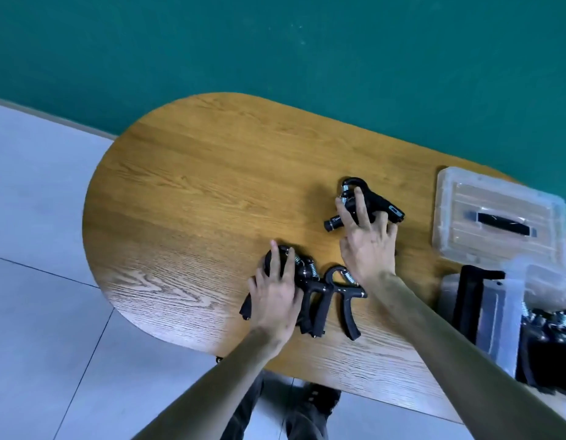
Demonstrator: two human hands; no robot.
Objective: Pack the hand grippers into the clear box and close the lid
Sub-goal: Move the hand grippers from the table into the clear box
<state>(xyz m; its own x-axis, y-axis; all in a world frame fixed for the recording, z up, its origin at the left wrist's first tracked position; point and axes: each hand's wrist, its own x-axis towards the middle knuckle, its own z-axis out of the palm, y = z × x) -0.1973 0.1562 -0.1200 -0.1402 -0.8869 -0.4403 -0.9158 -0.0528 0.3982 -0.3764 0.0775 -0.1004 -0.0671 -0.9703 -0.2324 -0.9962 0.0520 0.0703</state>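
Black hand grippers with steel springs lie on the wooden table [192, 192]. My left hand [276, 295] closes over a cluster of grippers [310, 290] near the front edge. One more gripper [346, 296] lies just right of that cluster, untouched. Farther back, my right hand [369, 246] grasps a single gripper [364, 201] by its handles. The clear box [510, 315] stands at the right edge, blurred, with several grippers [548, 331] inside. Its clear lid [497, 217] with a black handle lies flat behind the box.
The oval table sits against a green wall [275, 42]. Grey tiled floor [37, 249] shows to the left and below. A black strap or band [468, 300] lies by the box's left side. My legs [291, 414] show under the front edge.
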